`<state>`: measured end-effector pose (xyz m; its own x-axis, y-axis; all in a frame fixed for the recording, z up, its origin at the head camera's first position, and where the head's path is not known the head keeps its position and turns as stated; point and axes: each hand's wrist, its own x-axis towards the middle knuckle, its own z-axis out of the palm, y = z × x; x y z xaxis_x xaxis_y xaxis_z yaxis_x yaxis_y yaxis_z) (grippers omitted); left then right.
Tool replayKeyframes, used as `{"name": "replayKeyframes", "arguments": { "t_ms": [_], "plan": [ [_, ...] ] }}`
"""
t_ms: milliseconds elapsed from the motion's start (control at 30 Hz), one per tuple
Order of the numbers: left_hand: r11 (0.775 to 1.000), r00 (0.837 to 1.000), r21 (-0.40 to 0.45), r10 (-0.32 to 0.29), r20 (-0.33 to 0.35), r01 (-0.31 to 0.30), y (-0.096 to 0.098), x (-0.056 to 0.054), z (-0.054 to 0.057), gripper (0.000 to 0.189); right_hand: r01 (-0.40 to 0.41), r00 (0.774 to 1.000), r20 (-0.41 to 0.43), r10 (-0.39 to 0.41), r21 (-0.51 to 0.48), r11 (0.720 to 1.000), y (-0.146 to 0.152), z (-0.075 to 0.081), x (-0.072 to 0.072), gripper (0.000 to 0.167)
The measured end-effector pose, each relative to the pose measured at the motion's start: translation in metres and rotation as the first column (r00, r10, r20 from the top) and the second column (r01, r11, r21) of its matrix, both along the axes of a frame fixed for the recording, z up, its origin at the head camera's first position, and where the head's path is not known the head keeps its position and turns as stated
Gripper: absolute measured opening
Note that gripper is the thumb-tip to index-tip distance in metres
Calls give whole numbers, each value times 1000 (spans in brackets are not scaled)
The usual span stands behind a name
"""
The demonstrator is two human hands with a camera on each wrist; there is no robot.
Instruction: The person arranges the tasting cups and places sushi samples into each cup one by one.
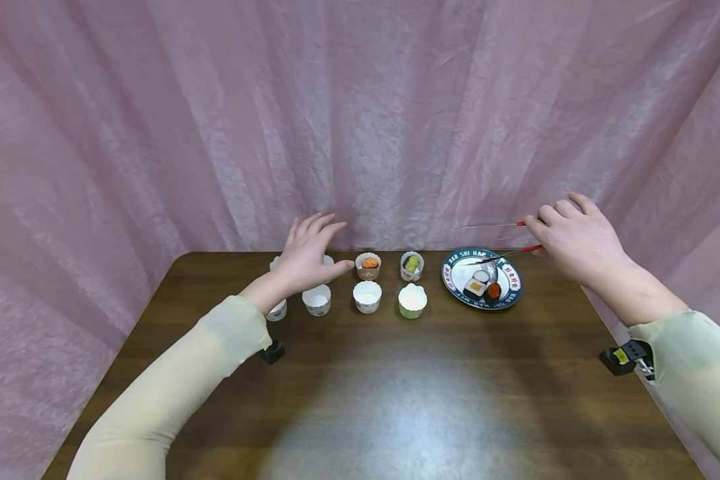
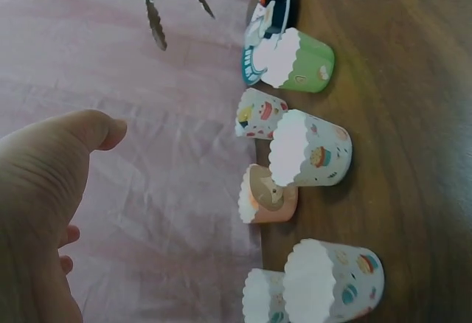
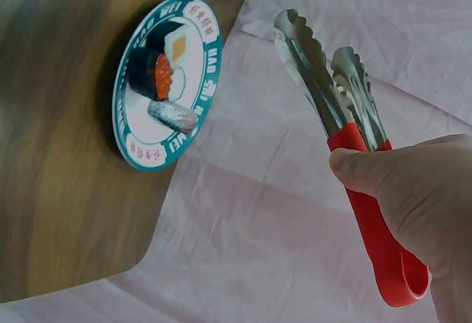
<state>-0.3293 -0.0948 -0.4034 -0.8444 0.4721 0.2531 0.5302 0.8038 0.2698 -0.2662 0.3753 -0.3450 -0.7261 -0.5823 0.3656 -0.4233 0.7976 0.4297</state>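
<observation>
My right hand holds red-handled metal tongs, the thumb along the handle. Their scalloped tips stand apart with nothing between them, and in the head view they reach over a plate with a teal rim. Several sushi pieces lie on it: one with orange-red roe, one with a yellow square, a white round one and a silvery one. My left hand is raised above the paper cups at the left, fingers spread, holding nothing. It partly hides the cups behind it.
Paper cups stand in two rows on the brown table. In the back row, one cup has an orange piece and another a green one. A green cup ends the front row. A pink curtain hangs behind.
</observation>
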Motion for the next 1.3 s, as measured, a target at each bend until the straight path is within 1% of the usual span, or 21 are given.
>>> {"name": "replayKeyframes", "arguments": {
  "t_ms": [200, 367, 433, 567, 667, 767, 867, 967, 1100, 1300],
  "plan": [
    [999, 1000, 51, -5, -9, 6, -21, 16, 3, 79, -28, 999, -24, 27, -9, 1000, 14, -1, 5, 61],
    [996, 999, 89, 5, -37, -2, -42, 31, 3, 79, -51, 998, -35, 50, -8, 999, 22, -3, 9, 61],
    [994, 999, 106, 15, -45, -10, -52, 37, 1, 79, -60, 998, -34, 60, -7, 998, 24, -4, 11, 61],
    [988, 999, 151, 39, -21, -36, -73, 51, -7, 82, -73, 997, -37, 73, -5, 997, 31, -7, 14, 65],
    [983, 998, 175, 60, -2, -59, -88, 58, -17, 85, -75, 996, -42, 75, 1, 997, 36, -9, 17, 66],
    [978, 997, 190, 83, 1, -81, -99, 63, -30, 87, -83, 996, -44, 83, -1, 997, 41, -12, 20, 63],
    [972, 993, 205, 113, 19, -115, -109, 67, -45, 87, -99, 994, -51, 99, -15, 995, 47, -16, 22, 60],
    [965, 987, 212, 150, 51, -157, -115, 67, -61, 88, -110, 992, -58, 108, -34, 993, 52, -19, 26, 58],
    [951, 974, 214, 206, 95, -222, -122, 63, -79, 89, -103, 993, -58, 101, -49, 993, 59, -23, 31, 56],
    [930, 948, 203, 281, 149, -307, -126, 47, -106, 92, -73, 997, -41, 72, -21, 997, 72, -27, 37, 57]
  ]
}}
